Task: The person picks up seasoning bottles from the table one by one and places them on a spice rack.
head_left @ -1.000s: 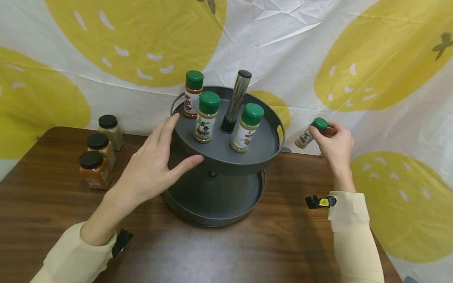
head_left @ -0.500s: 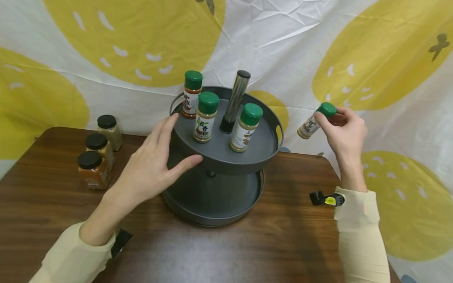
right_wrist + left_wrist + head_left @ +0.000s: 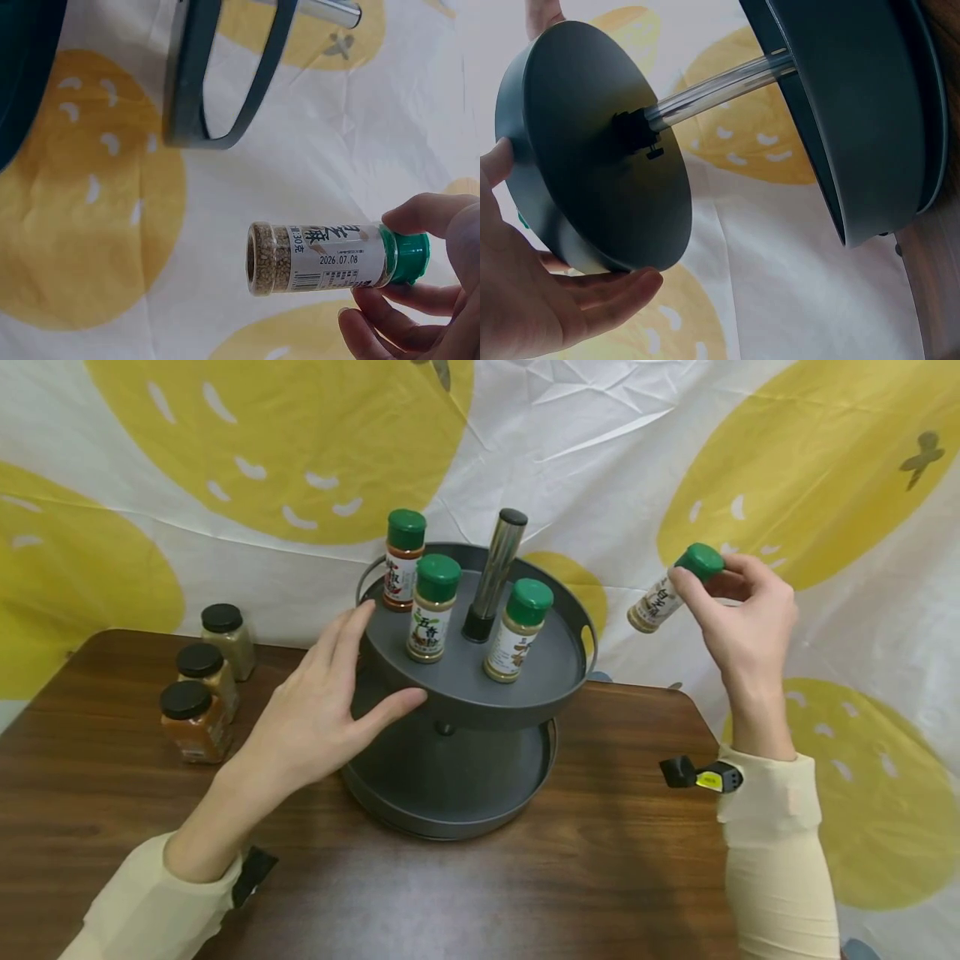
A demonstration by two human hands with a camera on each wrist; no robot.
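At the far left, three black-lidded jars (image 3: 208,670) stand in a row on the table (image 3: 570,885). Next comes the left hand (image 3: 307,718), fingers extended and thumb spread wide, touching the wall of the dark upper tray (image 3: 457,683). On that tray stand a red-filled bottle (image 3: 401,564) at the back left, a tan-filled bottle (image 3: 431,610) just in front of it, a metal post (image 3: 497,568) and, right of centre, another green-capped bottle (image 3: 517,631). The lower tray (image 3: 457,814) sits beneath. Farther right, well apart from the trays, the right hand (image 3: 753,618) pinches a tilted, green-capped bottle of pale grains (image 3: 322,256) near its cap, above table height.
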